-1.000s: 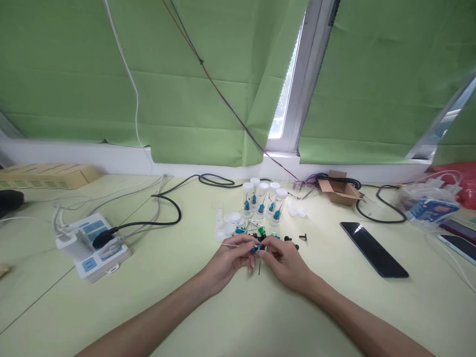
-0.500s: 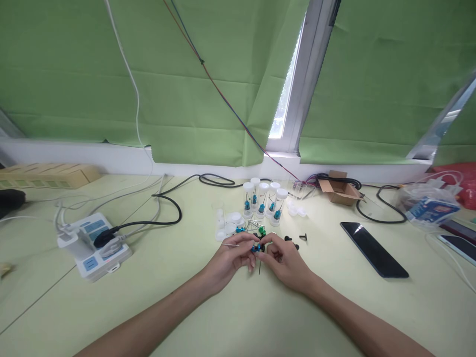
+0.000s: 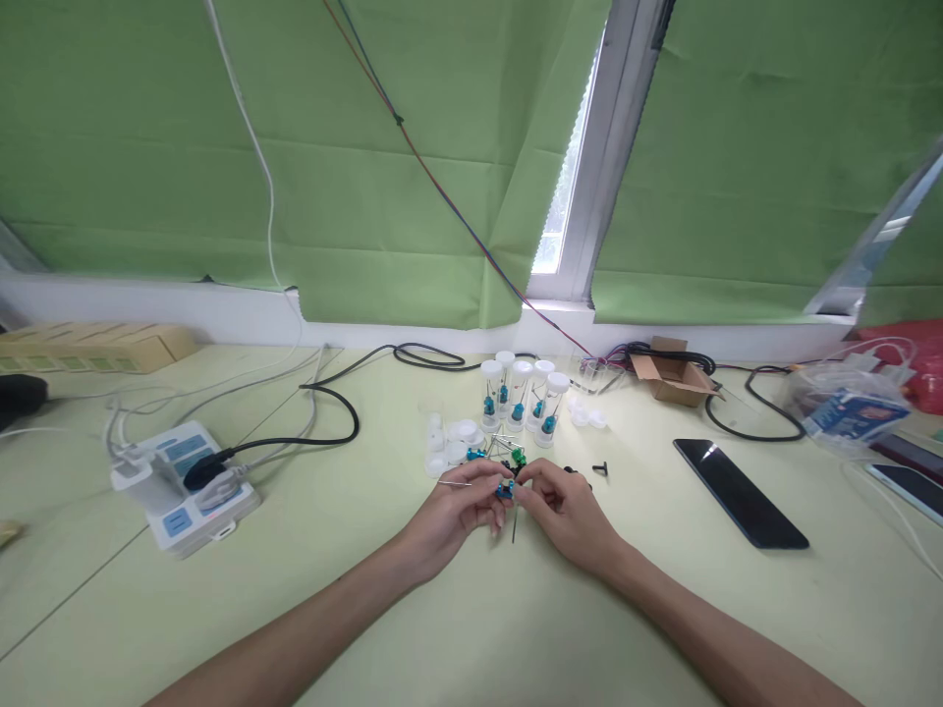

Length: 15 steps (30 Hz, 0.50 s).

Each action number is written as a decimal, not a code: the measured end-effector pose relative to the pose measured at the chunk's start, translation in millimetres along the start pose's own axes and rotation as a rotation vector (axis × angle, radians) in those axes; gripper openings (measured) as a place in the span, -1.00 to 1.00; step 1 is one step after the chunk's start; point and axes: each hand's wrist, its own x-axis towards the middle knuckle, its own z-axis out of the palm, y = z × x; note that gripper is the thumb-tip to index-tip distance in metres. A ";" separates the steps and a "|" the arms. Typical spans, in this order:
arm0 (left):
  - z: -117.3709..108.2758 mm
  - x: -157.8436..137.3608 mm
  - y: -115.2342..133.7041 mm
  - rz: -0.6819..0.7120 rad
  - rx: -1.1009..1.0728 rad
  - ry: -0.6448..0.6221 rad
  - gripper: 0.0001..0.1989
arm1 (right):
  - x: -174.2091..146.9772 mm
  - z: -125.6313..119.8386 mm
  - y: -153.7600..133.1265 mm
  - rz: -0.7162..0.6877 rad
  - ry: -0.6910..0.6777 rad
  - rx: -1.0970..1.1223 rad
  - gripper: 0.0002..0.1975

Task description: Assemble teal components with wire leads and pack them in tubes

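Blue and metallic, a small part [image 3: 505,489] sat between the two hands in the head view, a little below and right of the frame's centre. The left hand [image 3: 455,511] had its thumb and forefinger pinched on it, the other fingers loosely curled below; a thin silver rod [image 3: 454,483] jutted leftward from that hand. The right hand [image 3: 566,509] had thumb and forefinger nearly together at the part's right end; whether they gripped it or something smaller, I could not tell. A slim dark rod [image 3: 514,528] pointed down below the fingertips, its upper end unclear.

Just above the hands in the frame, a green piece [image 3: 519,458] and another blue piece [image 3: 475,454] lay near some thin metal rods. White-capped clear tubes [image 3: 519,393] with blue pieces inside stood upright there too. Right of the right hand lay a black T-shaped piece [image 3: 601,469]. On the pale table [image 3: 471,638], a black phone [image 3: 741,494] rested at centre right and a white power strip [image 3: 198,530] at centre left. Green blinds [image 3: 413,216] covered much of the upper frame.
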 end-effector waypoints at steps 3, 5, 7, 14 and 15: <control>0.7 -0.3 1.1 0.001 -0.008 0.002 -0.80 | -1.4 -0.6 -0.7 -0.023 -0.028 0.049 -0.79; 0.7 -0.4 1.0 0.002 -0.003 0.002 -0.80 | -2.0 -0.3 0.1 -0.043 -0.035 0.057 -0.81; 0.2 -0.2 0.2 0.004 0.009 -0.003 -0.80 | -1.9 0.0 1.1 -0.052 -0.031 0.049 -0.84; -1.9 1.0 -2.9 0.013 0.042 -0.016 -0.83 | 0.7 0.6 1.8 -0.047 -0.047 -0.036 -0.69; -1.9 1.0 -2.9 0.011 0.041 -0.015 -0.83 | 0.6 0.8 1.8 -0.045 -0.043 -0.037 -0.67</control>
